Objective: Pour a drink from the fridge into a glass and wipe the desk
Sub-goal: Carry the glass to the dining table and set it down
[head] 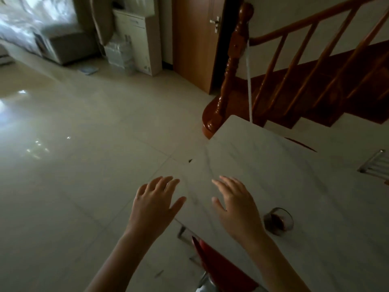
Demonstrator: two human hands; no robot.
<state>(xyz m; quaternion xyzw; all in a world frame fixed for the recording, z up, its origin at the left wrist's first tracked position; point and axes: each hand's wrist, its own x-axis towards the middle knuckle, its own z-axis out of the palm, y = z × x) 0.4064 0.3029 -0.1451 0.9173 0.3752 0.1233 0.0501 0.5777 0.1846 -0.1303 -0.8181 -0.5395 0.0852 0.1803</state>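
A short clear glass (278,221) holding a little dark drink stands on the white marble desk (273,165), near its front edge. My right hand (235,205) hovers over the desk just left of the glass, fingers spread, holding nothing. My left hand (156,202) is held out over the floor beside the desk's left edge, also spread and empty. No fridge, bottle or cloth is in view.
A red chair (219,268) is tucked under the desk's near edge. A metal rack (376,165) lies at the desk's right. A wooden staircase with a newel post (233,66) stands behind the desk. A brown door (195,39), white cabinet (139,36) and sofa (42,36) lie beyond the tiled floor.
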